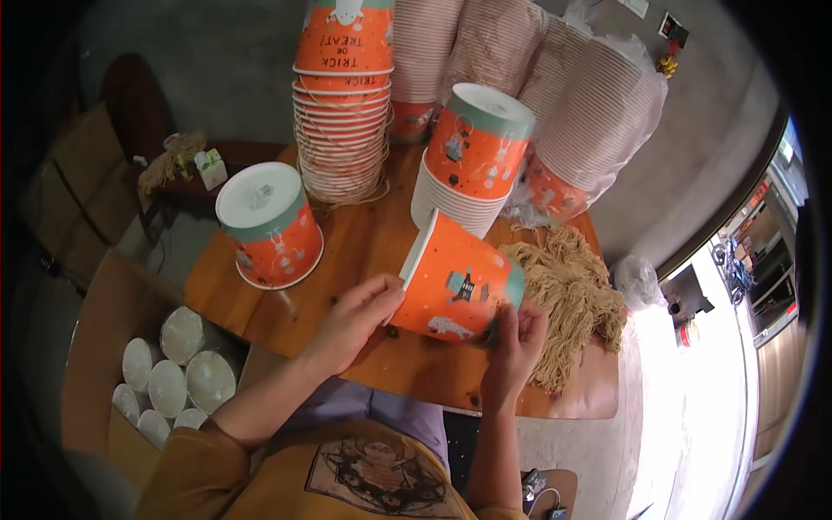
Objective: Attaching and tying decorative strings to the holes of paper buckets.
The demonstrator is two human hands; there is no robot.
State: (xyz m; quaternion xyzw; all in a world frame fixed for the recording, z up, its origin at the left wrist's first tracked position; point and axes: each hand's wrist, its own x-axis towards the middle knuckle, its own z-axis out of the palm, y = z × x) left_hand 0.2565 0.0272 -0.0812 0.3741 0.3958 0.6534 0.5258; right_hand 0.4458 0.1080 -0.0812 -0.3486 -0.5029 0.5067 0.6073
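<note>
An orange paper bucket (pixel 455 282) with printed cartoon figures lies tilted on its side in the air above the wooden table's near edge. Its white rim faces left, its green base end right. My left hand (pixel 362 314) pinches the rim, thumb on the outer wall. At the base end, my right hand (pixel 518 347) closes its fingers against the bucket; some fingertips are hidden behind it. Just beyond stands an upside-down stack of like buckets (pixel 481 143). A single bucket (pixel 270 230) stands upside down to the left. Beside my right hand spreads a heap of tan string (pixel 568 303).
A tall bucket stack (pixel 342 130) with strings hanging about its rims stands at the back of the wooden table (pixel 364 238). Plastic-wrapped stacks (pixel 598 113) rise behind. On the floor at left, a cardboard box (pixel 91 347) holds several buckets. A bright doorway is at right.
</note>
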